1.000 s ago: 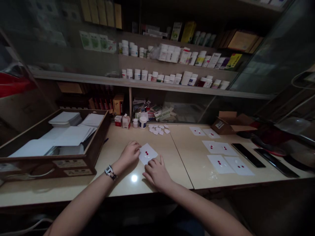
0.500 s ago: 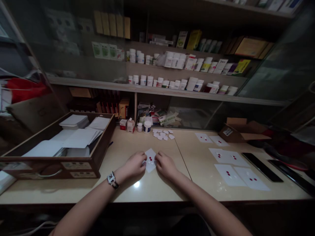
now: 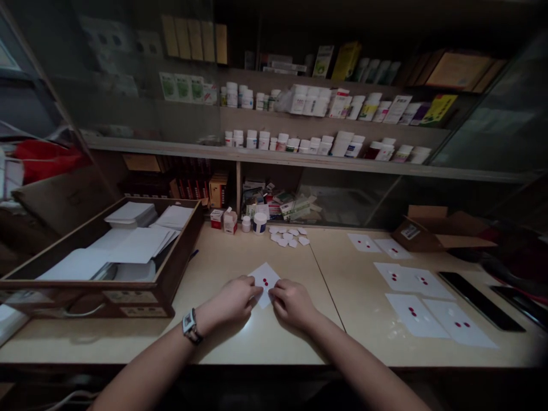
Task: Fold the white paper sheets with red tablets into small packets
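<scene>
A small white paper (image 3: 264, 269) lies on the table in front of me, one corner pointing away. Two red pills (image 3: 265, 281) rest near its middle. My left hand (image 3: 233, 299) has its fingers closed at the paper's left edge, with a watch (image 3: 190, 325) on that wrist. On the opposite edge, my right hand (image 3: 294, 303) pinches the paper with bent fingers. The fingertips of both hands nearly meet over its near half. White pills just below the red ones are mostly covered by the fingers.
A wooden drawer (image 3: 165, 288) with stacked white papers stands left. Folded paper packets (image 3: 289, 235), bottles (image 3: 259, 222) and small boxes (image 3: 230, 221) sit at the back. Right are papers bearing pills (image 3: 417, 319), a phone (image 3: 479, 299) and an open carton (image 3: 428, 228). Medicine shelves (image 3: 299, 153) rise behind.
Both hands have drawn closer together over the near half of the paper, and their fingers now cover most of the white pills. The whole view has shifted slightly.
</scene>
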A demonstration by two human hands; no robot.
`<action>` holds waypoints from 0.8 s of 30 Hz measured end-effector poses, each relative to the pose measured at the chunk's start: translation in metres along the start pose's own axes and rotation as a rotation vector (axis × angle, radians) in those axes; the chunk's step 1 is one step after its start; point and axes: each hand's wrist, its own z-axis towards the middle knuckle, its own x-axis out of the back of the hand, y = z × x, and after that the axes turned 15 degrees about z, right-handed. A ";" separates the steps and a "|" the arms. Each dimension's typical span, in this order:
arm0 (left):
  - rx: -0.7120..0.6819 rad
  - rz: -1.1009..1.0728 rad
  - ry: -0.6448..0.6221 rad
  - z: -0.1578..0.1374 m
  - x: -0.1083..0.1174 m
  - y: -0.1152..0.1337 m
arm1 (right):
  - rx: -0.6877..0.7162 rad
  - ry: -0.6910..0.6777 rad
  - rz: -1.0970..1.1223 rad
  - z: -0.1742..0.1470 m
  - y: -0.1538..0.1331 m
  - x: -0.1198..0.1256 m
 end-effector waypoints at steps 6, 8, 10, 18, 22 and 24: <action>0.050 0.026 0.000 0.006 -0.004 0.002 | -0.022 -0.007 0.024 0.003 -0.002 0.002; 0.056 0.013 0.006 0.006 -0.004 0.002 | -0.028 0.001 0.034 0.003 -0.003 0.003; 0.030 0.011 0.016 0.004 -0.003 0.003 | -0.036 0.003 0.045 0.003 -0.002 0.003; -0.017 0.111 0.004 0.001 -0.003 0.005 | -0.036 -0.009 0.056 0.003 -0.001 0.002; -0.007 0.110 0.015 0.003 -0.007 0.003 | -0.049 -0.013 0.070 0.005 -0.001 0.002; 0.002 0.103 0.017 0.004 -0.008 0.002 | -0.053 -0.012 0.075 0.005 -0.001 0.001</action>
